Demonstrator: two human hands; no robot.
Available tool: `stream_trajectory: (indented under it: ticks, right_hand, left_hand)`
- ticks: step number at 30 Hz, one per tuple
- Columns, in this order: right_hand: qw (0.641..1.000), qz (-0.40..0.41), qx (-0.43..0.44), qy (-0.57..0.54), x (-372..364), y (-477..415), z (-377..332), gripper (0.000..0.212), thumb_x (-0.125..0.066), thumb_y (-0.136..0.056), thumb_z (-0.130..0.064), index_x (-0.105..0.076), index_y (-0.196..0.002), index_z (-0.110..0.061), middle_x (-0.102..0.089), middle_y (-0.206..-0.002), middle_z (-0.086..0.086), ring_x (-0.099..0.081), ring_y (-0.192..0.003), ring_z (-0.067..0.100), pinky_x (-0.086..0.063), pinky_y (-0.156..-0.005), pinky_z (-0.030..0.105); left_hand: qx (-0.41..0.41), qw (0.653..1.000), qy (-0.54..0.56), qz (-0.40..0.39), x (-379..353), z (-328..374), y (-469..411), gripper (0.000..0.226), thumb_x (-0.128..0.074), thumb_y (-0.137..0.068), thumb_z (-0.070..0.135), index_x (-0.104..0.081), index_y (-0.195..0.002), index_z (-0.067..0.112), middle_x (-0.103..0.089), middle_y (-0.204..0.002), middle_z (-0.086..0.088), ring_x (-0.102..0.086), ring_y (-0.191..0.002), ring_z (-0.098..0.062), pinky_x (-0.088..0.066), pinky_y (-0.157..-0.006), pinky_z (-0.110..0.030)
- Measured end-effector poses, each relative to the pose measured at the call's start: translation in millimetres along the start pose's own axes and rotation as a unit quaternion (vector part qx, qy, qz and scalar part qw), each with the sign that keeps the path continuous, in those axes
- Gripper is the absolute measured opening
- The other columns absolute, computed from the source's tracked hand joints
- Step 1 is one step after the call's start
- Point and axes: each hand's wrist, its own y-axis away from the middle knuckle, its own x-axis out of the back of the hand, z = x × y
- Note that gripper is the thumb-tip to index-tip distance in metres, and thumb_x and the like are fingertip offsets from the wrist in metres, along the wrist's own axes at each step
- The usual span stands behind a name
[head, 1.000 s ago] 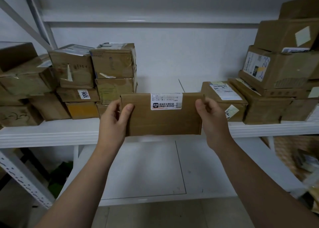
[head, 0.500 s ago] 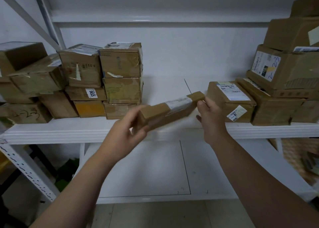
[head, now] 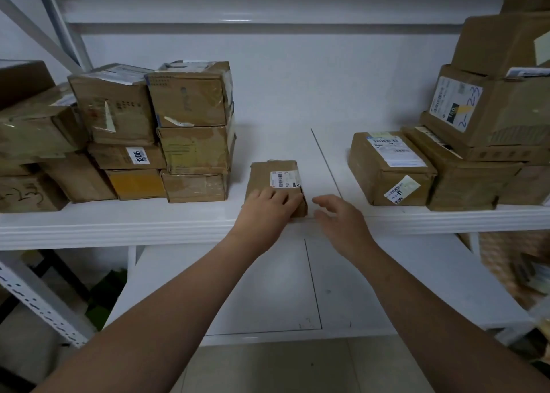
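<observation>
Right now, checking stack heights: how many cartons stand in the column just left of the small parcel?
3: top carton, middle carton beneath it, bottom carton on the shelf. More may hide behind.

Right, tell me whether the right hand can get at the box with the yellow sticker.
Probably yes: the right hand is open and holds nothing, and only bare shelf lies between it and that box.

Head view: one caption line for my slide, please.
Left hand rests on a parcel on the shelf; right hand open beside it.
</observation>
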Motion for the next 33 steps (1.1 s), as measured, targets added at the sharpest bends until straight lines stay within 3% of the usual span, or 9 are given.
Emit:
stream_trajectory:
  ticks: [3,8,11,14,18,20,24,29,33]
  right_hand:
    - [0.997,-0.023,0.042,0.064,-0.1,0.4,8.0,0.031,-0.054,-0.095,-0.016,-0.06,-0.125,-0.016,-0.058,-0.127,0.002,-0.053,-0.111,0.012,-0.038,-0.089,0.02]
    - [0.991,-0.033,0.084,0.1,-1.8,-8.7,10.1,0.03,-0.054,-0.095,-0.016,-0.061,-0.123,-0.015,-0.06,-0.125,0.004,-0.054,-0.115,0.02,-0.043,-0.097,0.031]
    - [0.989,-0.042,0.095,0.109,-6.4,-16.0,10.9,0.03,-0.053,-0.095,-0.017,-0.061,-0.124,-0.015,-0.06,-0.125,0.004,-0.053,-0.116,0.02,-0.042,-0.099,0.036]
    - [0.987,-0.034,0.111,0.11,-11.3,-21.2,11.2,0.029,-0.054,-0.094,-0.015,-0.062,-0.123,-0.013,-0.061,-0.123,0.005,-0.054,-0.114,0.021,-0.043,-0.098,0.034]
    - [0.983,0.025,0.145,0.107,-9.6,-21.9,8.8,0.026,-0.055,-0.092,-0.011,-0.065,-0.115,-0.01,-0.065,-0.115,0.006,-0.057,-0.109,0.021,-0.044,-0.094,0.032]
    - [0.978,0.067,0.165,0.107,-1.3,-19.5,7.8,0.026,-0.053,-0.089,-0.012,-0.067,-0.111,-0.009,-0.066,-0.11,0.006,-0.059,-0.104,0.021,-0.044,-0.09,0.03]
    - [0.969,0.126,0.172,0.126,29.0,-16.3,14.7,0.027,-0.052,-0.087,-0.014,-0.068,-0.107,-0.007,-0.066,-0.108,0.008,-0.059,-0.105,0.022,-0.044,-0.09,0.03]
    - [0.967,0.162,0.145,0.135,76.1,-14.4,38.3,0.027,-0.051,-0.088,-0.019,-0.068,-0.106,-0.008,-0.064,-0.11,0.007,-0.057,-0.105,0.02,-0.053,-0.085,0.039]
    - [0.964,0.189,0.126,0.137,119.3,-18.3,55.5,0.024,-0.056,-0.091,-0.013,-0.067,-0.111,-0.007,-0.061,-0.121,0.008,-0.054,-0.114,0.021,-0.043,-0.092,0.015]
  left_hand:
    - [0.053,0.998,0.014,-0.044,-14.5,-2.2,-7.4,0.036,-0.036,-0.101,0.039,-0.043,-0.133,0.023,-0.052,-0.13,-0.001,-0.049,-0.113,-0.026,-0.036,-0.087,-0.034]
    - [0.127,0.988,0.002,-0.083,-31.5,-17.3,-12.7,0.036,-0.036,-0.102,0.031,-0.043,-0.136,0.022,-0.05,-0.134,-0.004,-0.047,-0.118,-0.029,-0.036,-0.091,-0.038]
    - [0.152,0.987,0.016,-0.051,-35.8,-24.2,-13.6,0.029,-0.055,-0.093,0.022,-0.058,-0.119,0.012,-0.062,-0.115,-0.011,-0.057,-0.102,-0.034,-0.044,-0.078,-0.04]
    - [0.156,0.987,0.011,-0.022,-40.3,-27.6,-13.2,0.03,-0.082,-0.065,0.015,-0.068,-0.091,0.009,-0.066,-0.084,-0.011,-0.062,-0.071,-0.032,-0.046,-0.055,-0.034]
    - [0.135,0.99,0.033,0.02,-32.3,-20.7,-16.4,0.016,-0.069,-0.073,0.02,-0.067,-0.085,0.009,-0.063,-0.079,-0.01,-0.06,-0.068,-0.031,-0.045,-0.053,-0.033]
    - [0.125,0.989,0.076,0.012,-23.5,-13.9,-19.6,0.027,-0.05,-0.084,0.026,-0.067,-0.096,0.009,-0.065,-0.091,-0.012,-0.062,-0.079,-0.033,-0.048,-0.061,-0.036]
    - [0.104,0.98,0.165,0.026,-8.6,11.7,-34.8,0.04,-0.057,-0.093,0.027,-0.056,-0.129,0.011,-0.057,-0.129,-0.013,-0.053,-0.117,-0.033,-0.044,-0.094,-0.044]
    - [0.066,0.963,0.259,0.047,3.8,57.7,-70.0,0.049,-0.055,-0.095,0.032,-0.046,-0.139,0.013,-0.05,-0.137,-0.012,-0.048,-0.122,-0.03,-0.043,-0.099,-0.042]
    - [0.073,0.952,0.298,0.003,12.9,102.2,-110.8,0.063,-0.05,-0.096,0.04,-0.022,-0.15,0.024,-0.025,-0.154,-0.014,-0.036,-0.134,-0.033,-0.036,-0.105,-0.043]
